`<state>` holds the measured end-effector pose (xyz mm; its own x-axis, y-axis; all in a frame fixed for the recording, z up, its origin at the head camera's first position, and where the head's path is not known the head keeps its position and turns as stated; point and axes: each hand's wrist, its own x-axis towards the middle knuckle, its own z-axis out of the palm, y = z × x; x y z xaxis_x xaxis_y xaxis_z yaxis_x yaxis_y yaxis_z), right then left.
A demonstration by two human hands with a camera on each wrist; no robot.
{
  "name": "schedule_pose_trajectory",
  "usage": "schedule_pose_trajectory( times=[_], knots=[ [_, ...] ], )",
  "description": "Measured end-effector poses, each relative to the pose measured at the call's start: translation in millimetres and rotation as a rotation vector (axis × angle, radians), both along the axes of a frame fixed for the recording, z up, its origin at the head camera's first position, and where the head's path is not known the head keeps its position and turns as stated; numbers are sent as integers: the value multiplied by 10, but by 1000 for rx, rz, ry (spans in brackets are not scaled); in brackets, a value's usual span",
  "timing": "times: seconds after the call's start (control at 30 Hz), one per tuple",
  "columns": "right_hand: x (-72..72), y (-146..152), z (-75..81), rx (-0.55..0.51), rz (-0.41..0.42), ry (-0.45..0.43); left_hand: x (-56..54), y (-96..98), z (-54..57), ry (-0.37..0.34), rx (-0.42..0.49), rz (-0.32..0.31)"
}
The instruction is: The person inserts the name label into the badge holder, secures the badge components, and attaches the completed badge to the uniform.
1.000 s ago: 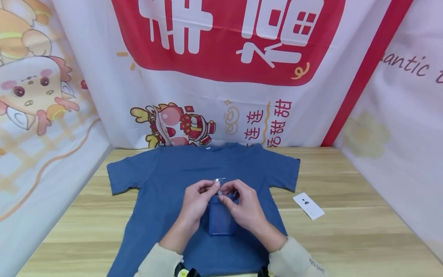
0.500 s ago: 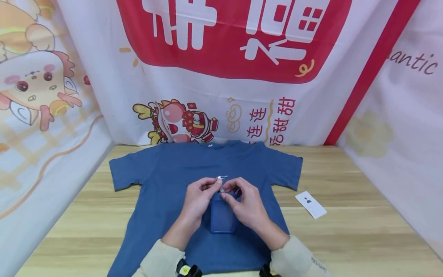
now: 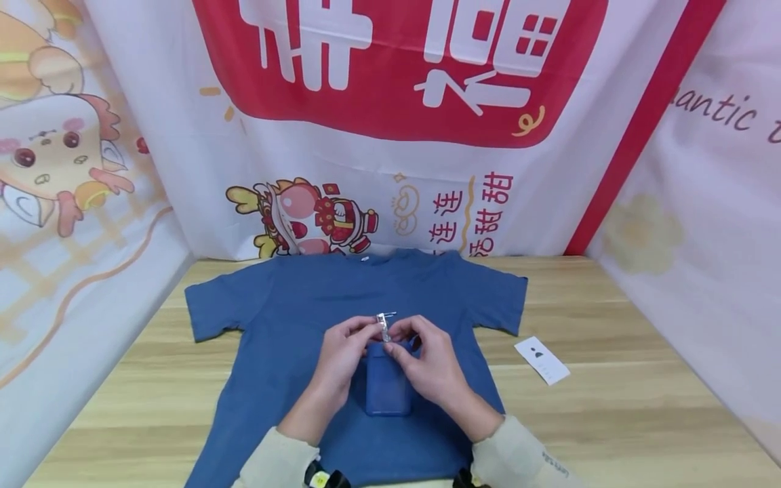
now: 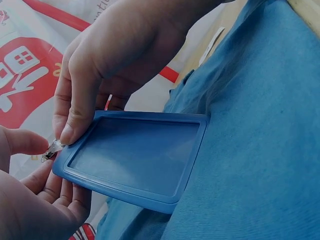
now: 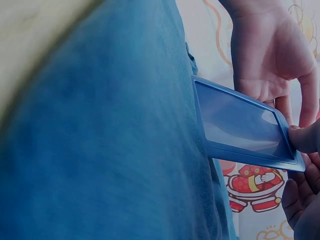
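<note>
pinching a small silvery metal clip (image 3: 383,321) between thumb and fingers of the left hand (image 3: 338,352). grasping the far edge of a flat blue rectangular card holder with a clear window (image 3: 388,392), just beside the clip, with thumb and fingers of the right hand (image 3: 436,362). between both hands at the middle of the scene, above a dark blue short-sleeved fabric t-shirt (image 3: 287,359) — far end tilted up, near end low over the cloth; cannot tell whether touching it. spread across a pale wooden bench (image 3: 592,427), collar to the far side. to the right of the shirt, flat on the bench — a small white rectangular card with dark print (image 3: 542,360). behind, at the far edge, a white cloth backdrop with a large red panel (image 3: 390,122).
</note>
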<state>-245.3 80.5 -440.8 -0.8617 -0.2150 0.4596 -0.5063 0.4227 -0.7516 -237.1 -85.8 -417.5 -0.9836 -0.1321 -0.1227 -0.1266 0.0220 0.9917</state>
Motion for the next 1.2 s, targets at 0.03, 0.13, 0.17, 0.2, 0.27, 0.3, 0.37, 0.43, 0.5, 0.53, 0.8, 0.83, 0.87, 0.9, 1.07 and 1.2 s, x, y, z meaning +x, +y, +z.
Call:
schedule_pose_trajectory(
  times=[0.03,0.13,0.17,0.2,0.27,0.3,0.37,0.43,0.5,0.53,0.8,0.83,0.87,0.9,1.07,1.2],
  knots=[
    [1,-6,-9,-2,-3,3,-1,-4,-10,1,-1,-1],
    [5,-22,-21,-10,-9,11,-10,-11,-30,2,2,-2],
    [5,-26,-34,-13,-9,10,-7,-14,-35,-2,0,-1],
    [6,-32,-47,-15,-7,8,-1,-19,-42,-9,-2,1],
    [1,-27,-46,-13,-6,1,-8,-11,-38,-18,-5,3],
    [0,-26,-47,-12,-5,-3,-6,-12,-33,-21,-6,5],
    [-1,-28,-50,-10,-4,-7,0,-15,-29,-24,-9,6],
    [5,-33,-49,-8,-6,-10,4,-21,-31,-24,-9,5],
    [8,-35,-56,-6,-5,-10,8,-26,-36,-24,-9,4],
    [7,-35,-63,-5,-3,-10,7,-26,-42,-26,-10,5],
    [-1,4,-48,-2,-22,-7,-38,12,-45,-18,-18,-13],
    [4,10,-44,-4,-24,-12,-43,15,-45,-19,-18,-17],
    [7,15,-46,-3,-28,-22,-48,20,-50,-20,-17,-20],
    [11,21,-49,-2,-31,-32,-52,24,-54,-24,-16,-20],
    [13,19,-66,-1,-38,-42,-55,28,-64,-37,-5,-11],
    [7,-8,-91,7,-23,-29,-36,10,-76,-41,-2,7]
  ],
)
